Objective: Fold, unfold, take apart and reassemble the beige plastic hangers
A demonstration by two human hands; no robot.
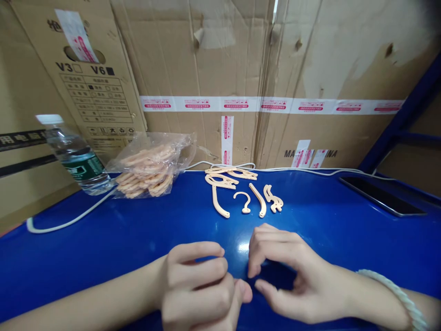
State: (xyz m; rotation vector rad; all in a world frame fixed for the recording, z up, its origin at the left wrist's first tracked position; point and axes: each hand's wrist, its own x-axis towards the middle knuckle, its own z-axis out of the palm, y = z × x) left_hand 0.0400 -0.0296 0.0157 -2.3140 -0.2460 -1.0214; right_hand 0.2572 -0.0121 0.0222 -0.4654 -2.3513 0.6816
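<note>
My left hand (201, 285) is near the table's front, its fingers curled in and its thumb tip poking out; nothing shows in it. Beside it, my right hand (292, 271) is loosely curved, with a gap between thumb and fingers and nothing in that gap. Beyond both hands lie beige plastic folding-hanger parts: a hook (245, 204), a curved arm (218, 202) on its left, another arm (257, 200) on its right, and small notched pieces (274, 200) farther right. Several flat beige parts with oval openings (222, 181) overlap behind them.
A clear plastic bag (155, 161) full of beige hanger parts sits at the back left, near a water bottle (81, 161). A dark phone (381, 195) lies at the right. A white cable (77, 216) crosses the blue table (113, 250). Cardboard (203, 59) walls the back.
</note>
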